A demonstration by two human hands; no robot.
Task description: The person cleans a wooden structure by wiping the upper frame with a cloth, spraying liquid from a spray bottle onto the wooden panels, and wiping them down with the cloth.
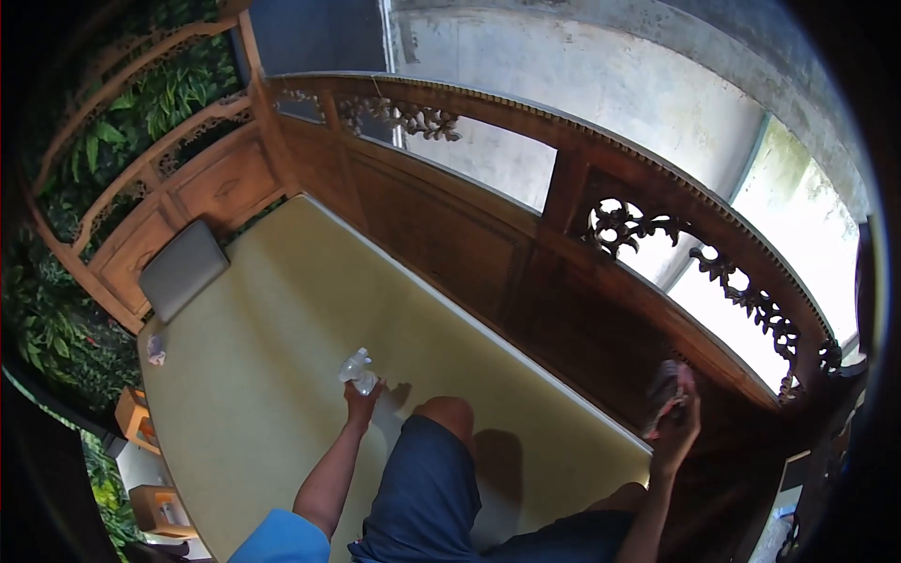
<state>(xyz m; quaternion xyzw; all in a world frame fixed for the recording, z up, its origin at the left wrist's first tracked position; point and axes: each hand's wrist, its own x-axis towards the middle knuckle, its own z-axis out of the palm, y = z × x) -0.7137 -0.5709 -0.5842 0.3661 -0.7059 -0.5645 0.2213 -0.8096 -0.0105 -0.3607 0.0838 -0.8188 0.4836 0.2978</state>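
Observation:
My left hand (363, 402) is closed around a small clear spray bottle (357, 370), holding it above the olive-yellow mattress (282, 310). The bottle's top points away from me, and my fingers partly hide its lower end. On the far right, my right hand (679, 433) grips a crumpled dark and pinkish cloth (668, 389). This cloth is up by the dark lower part of the carved wooden backrest (450, 235); whether it touches the wood I cannot tell. My knees in dark shorts rest on the mattress between the two hands.
A grey cushion (185, 272) leans at the far left end, with a small crumpled item (156, 350) near it. Orange-brown wooden pieces (155, 511) stand beyond the left edge. Green foliage (122, 122) lies behind the carved end panel (225, 178).

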